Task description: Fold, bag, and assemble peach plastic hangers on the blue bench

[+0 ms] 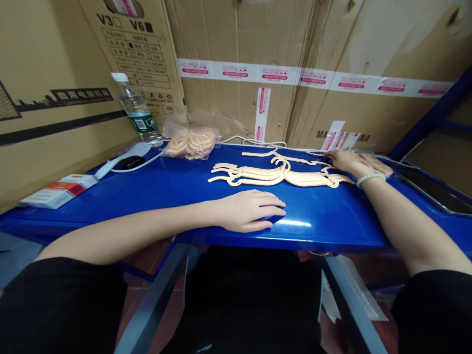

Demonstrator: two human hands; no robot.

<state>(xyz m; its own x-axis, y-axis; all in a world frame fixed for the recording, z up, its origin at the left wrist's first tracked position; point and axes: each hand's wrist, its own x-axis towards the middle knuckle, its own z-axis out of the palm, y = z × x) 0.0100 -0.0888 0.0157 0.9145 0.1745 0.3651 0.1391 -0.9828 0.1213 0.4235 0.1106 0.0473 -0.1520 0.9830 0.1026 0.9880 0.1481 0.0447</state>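
My left hand (252,210) lies flat on the blue tabletop, fingers stretched out and holding nothing. Just beyond it rests a stack of beige folding hangers (254,174), their arms spread and hooks in the middle. Behind the stack is another beige hanger (258,154), laid out separately. My right hand (344,161), with a beaded bracelet on its wrist, is at the back right, fingers bent together. A thin beige piece meets its fingertips, but the grip itself is too small to make out. Beside this hand sits a clear bag of beige pieces (374,163).
At the back left are a bagged bundle of beige pieces (191,143), a water bottle (138,113), a white handled item (123,157) and a small white-and-red box (61,191). Large cardboard boxes (236,108) wall the back. A dark flat device (435,189) lies right.
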